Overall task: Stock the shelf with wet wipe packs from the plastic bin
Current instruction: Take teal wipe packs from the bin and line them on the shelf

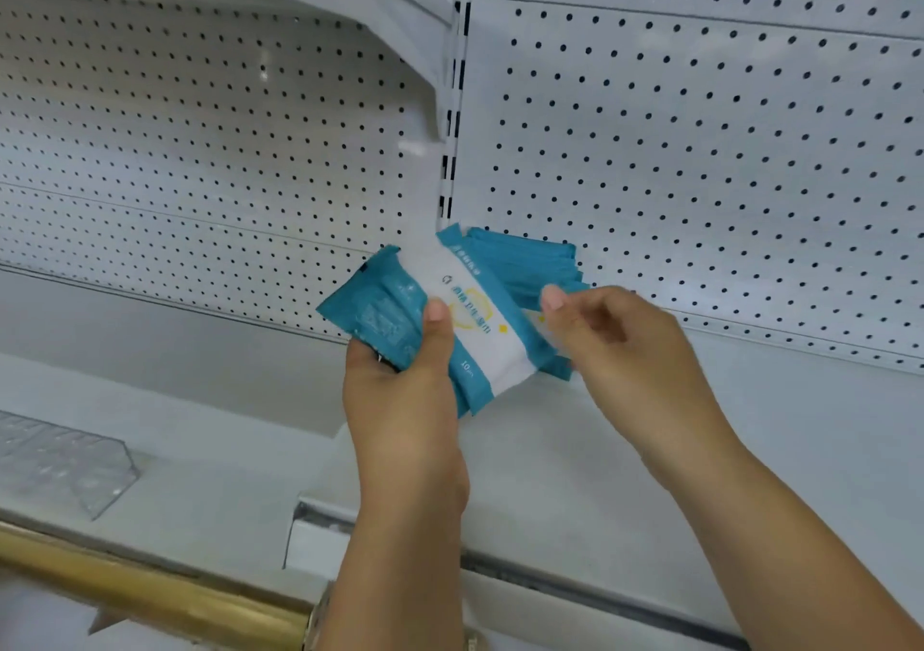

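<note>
My left hand [405, 380] grips a bundle of teal and white wet wipe packs [480, 330] above the white shelf [210, 450], thumb pressed on the front pack. A second teal pack [380, 315] sticks out to the left of that thumb. My right hand [620, 345] pinches the right side of the bundle, where several more teal packs [530, 262] fan out behind. The bundle is held near the slotted upright [452, 150] between two shelf bays. The plastic bin is out of sight.
White pegboard back panels [700, 150] run behind the shelf. An upper shelf bracket [400, 40] overhangs at the top left. A clear plastic divider [60, 470] stands on the shelf at the left. A brass-coloured rail [150, 595] runs along the front bottom left.
</note>
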A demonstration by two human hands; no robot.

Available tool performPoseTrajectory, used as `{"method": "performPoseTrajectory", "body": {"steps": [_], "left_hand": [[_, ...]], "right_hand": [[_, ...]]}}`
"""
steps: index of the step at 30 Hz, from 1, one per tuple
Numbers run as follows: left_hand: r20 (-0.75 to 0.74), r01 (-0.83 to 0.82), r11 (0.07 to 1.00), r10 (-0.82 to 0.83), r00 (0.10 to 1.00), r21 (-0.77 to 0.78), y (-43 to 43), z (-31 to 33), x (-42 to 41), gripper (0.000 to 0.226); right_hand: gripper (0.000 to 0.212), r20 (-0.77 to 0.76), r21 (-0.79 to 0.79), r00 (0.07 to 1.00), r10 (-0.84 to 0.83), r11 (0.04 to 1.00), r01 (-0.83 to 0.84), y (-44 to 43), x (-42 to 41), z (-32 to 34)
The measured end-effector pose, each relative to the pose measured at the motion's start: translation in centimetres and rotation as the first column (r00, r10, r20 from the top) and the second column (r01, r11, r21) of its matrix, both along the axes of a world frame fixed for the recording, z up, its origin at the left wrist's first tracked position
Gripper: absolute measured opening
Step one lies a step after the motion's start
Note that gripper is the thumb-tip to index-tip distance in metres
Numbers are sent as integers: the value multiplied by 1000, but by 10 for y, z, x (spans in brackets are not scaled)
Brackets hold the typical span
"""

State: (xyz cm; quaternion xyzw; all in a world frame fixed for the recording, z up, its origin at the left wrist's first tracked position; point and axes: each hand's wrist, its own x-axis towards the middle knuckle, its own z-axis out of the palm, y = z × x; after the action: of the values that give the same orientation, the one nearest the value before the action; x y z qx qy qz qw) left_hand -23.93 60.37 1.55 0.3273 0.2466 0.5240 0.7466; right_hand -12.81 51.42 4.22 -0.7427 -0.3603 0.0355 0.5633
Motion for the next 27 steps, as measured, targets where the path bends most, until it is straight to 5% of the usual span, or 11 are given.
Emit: {"method": "performPoseTrajectory", "body": {"steps": [3,7,13,27], "left_hand": [[-18,61,998,-61,998,12,-10,0,7,29],[-61,81,997,-81,995,1,-13,-3,14,22],[-137,-151,988,144,980,-43,-8,-9,14,13],[-249,-236,969,211,945,-76,1,-12,5,15]], "right_hand": [[27,-191,-33,967,168,984,-177,-1,-6,-5],[19,-255,30,958,129,992,-126,-3,1,-15],[18,34,-15,983,-183,983,183,-21,28,-23],[37,282,-43,940,-189,977,209,9,32,-35]]}}
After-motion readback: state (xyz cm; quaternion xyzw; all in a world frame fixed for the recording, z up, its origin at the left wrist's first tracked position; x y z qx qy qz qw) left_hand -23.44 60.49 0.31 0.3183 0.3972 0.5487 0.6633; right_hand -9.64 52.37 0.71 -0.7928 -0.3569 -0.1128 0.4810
